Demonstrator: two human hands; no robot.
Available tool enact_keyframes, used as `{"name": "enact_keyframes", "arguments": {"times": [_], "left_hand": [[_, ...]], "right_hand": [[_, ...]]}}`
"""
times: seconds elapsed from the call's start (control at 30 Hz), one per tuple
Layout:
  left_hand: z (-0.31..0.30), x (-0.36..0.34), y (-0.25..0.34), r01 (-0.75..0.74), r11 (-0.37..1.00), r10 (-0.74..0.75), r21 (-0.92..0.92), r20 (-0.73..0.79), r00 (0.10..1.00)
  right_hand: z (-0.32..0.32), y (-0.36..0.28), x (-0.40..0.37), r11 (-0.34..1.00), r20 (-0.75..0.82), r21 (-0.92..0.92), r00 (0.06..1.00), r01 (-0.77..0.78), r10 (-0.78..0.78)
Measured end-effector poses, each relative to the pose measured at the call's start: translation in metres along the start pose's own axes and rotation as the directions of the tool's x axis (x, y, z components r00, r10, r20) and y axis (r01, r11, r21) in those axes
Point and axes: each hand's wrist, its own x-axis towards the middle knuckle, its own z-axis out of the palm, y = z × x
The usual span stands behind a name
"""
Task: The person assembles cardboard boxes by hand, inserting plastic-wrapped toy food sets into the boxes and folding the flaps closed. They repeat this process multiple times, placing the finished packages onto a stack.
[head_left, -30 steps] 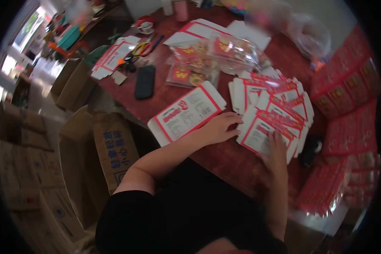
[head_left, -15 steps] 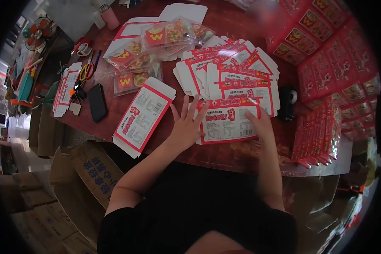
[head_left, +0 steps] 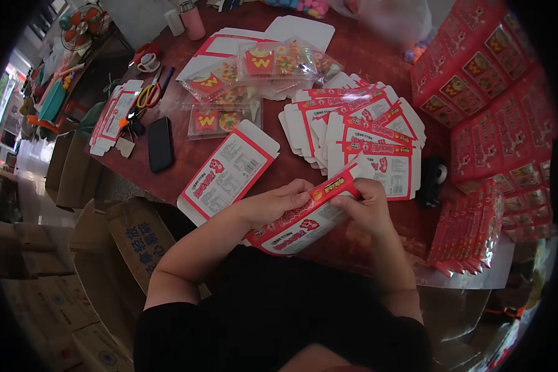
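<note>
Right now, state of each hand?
Left hand: closed, thumb on top, gripping the red-and-white carton.
Right hand: closed in a pinch grip on the same carton, near its upper end.

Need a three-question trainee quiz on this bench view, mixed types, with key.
1. What do the left hand and right hand hold together?
A) the scissors
B) a red-and-white carton
C) the pink bottle

2. True or false: the phone lies on top of the fanned stack of cartons.

3. Fill in: the black phone lies on the red table, nearer the ____ hand.

Key: 1 B; 2 false; 3 left
</note>
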Motion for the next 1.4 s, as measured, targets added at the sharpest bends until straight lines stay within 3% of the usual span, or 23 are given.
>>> {"name": "enact_keyframes", "arguments": {"times": [0.03, 0.07, 0.13, 0.17, 0.27, 0.3, 0.37, 0.43, 0.47, 0.5, 0.6, 0.63, 0.73, 0.77, 0.87, 0.97, 1.0, 1.07, 1.1, 1.13, 1.17, 1.27, 1.4], "left_hand": [[-0.004, -0.003, -0.001, -0.04, 0.981, 0.048, 0.19, -0.041, 0.998], [-0.008, -0.003, -0.005, -0.211, 0.857, 0.299, 0.469, -0.121, 0.946], [-0.016, -0.002, -0.012, -0.308, 0.326, 0.739, 0.894, -0.038, 0.673], [-0.023, -0.009, -0.011, -0.229, 0.164, 0.771, 0.959, 0.02, 0.636], [0.003, -0.033, 0.008, 0.106, 0.464, 0.519, 0.879, -0.367, 0.772], [-0.007, -0.034, 0.0, 0.099, 0.414, 0.59, 0.905, -0.349, 0.728], [-0.023, -0.036, -0.002, 0.135, 0.621, 0.473, 0.772, -0.507, 0.721], [-0.034, -0.035, -0.004, 0.082, 0.753, 0.432, 0.652, -0.585, 0.687], [-0.04, -0.034, -0.008, 0.084, 0.779, 0.414, 0.622, -0.61, 0.676], [-0.046, -0.033, -0.013, 0.083, 0.803, 0.397, 0.59, -0.634, 0.664], [-0.064, -0.03, -0.036, 0.014, 0.828, 0.416, 0.561, -0.63, 0.656], [-0.065, -0.031, -0.039, 0.007, 0.834, 0.413, 0.552, -0.632, 0.655], [-0.063, -0.032, -0.032, -0.008, 0.866, 0.375, 0.501, -0.638, 0.673], [-0.063, -0.032, -0.033, -0.019, 0.882, 0.358, 0.472, -0.643, 0.676], [-0.06, -0.034, -0.026, -0.033, 0.902, 0.328, 0.431, -0.632, 0.702], [-0.064, -0.032, -0.029, -0.058, 0.906, 0.322, 0.42, -0.591, 0.74], [-0.066, -0.03, -0.032, -0.07, 0.906, 0.322, 0.418, -0.573, 0.753], [-0.063, -0.027, -0.034, -0.069, 0.908, 0.329, 0.413, -0.602, 0.728], [-0.061, -0.025, -0.035, -0.068, 0.909, 0.332, 0.411, -0.616, 0.714], [-0.058, -0.024, -0.034, -0.043, 0.889, 0.341, 0.455, -0.596, 0.727], [-0.054, -0.023, -0.03, -0.018, 0.866, 0.347, 0.5, -0.575, 0.741], [-0.039, -0.021, -0.019, 0.002, 0.747, 0.424, 0.664, -0.48, 0.768], [-0.031, -0.01, -0.025, -0.127, 0.707, 0.534, 0.695, -0.408, 0.741]], "right_hand": [[0.009, -0.002, 0.006, 0.999, -0.045, 0.017, 0.998, 0.048, -0.047], [0.013, -0.003, 0.013, 0.998, -0.056, -0.017, 0.997, 0.053, -0.054], [0.019, -0.004, 0.031, 0.994, -0.075, -0.086, 0.995, 0.061, -0.068], [0.026, -0.005, 0.04, 0.995, -0.12, -0.074, 0.99, 0.06, -0.069], [0.034, 0.001, 0.078, 0.996, -0.166, -0.071, 0.984, 0.049, -0.06], [0.035, 0.006, 0.095, 0.992, -0.091, -0.128, 0.996, 0.002, -0.014], [0.036, 0.018, 0.138, 0.965, 0.052, -0.251, 0.995, -0.073, 0.089], [0.04, 0.022, 0.185, 0.97, -0.089, -0.218, 0.992, -0.106, 0.088], [0.038, 0.033, 0.209, 0.949, -0.116, -0.312, 0.989, 0.048, -0.088], [0.037, 0.047, 0.231, 0.892, -0.124, -0.408, 0.956, 0.194, -0.265], [0.048, 0.073, 0.283, 0.468, -0.116, -0.854, 0.794, 0.228, -0.597], [0.051, 0.073, 0.286, 0.434, -0.093, -0.889, 0.871, 0.146, -0.482], [0.052, 0.095, 0.302, 0.302, 0.046, -0.934, 0.903, 0.191, -0.428], [0.05, 0.102, 0.306, 0.233, 0.087, -0.946, 0.872, 0.223, -0.481], [0.043, 0.102, 0.293, 0.369, 0.134, -0.844, 0.819, 0.39, -0.558], [0.021, 0.074, 0.268, 0.417, 0.097, -0.738, 0.695, 0.53, -0.712], [0.013, 0.067, 0.255, 0.555, -0.061, -0.675, 0.712, 0.486, -0.699], [-0.001, 0.04, 0.228, 0.845, -0.453, -0.458, 0.746, 0.275, -0.488], [-0.014, 0.034, 0.217, 0.92, -0.509, -0.134, 0.771, 0.368, -0.383], [-0.023, 0.026, 0.206, 0.881, -0.529, 0.204, 0.805, 0.427, -0.268], [-0.027, 0.015, 0.191, 0.791, -0.575, 0.408, 0.801, 0.457, -0.166], [-0.041, 0.008, 0.149, 0.7, -0.471, 0.64, 0.882, 0.317, 0.032], [-0.05, 0.049, 0.108, 0.738, -0.459, 0.635, 0.88, 0.228, 0.122]]}}
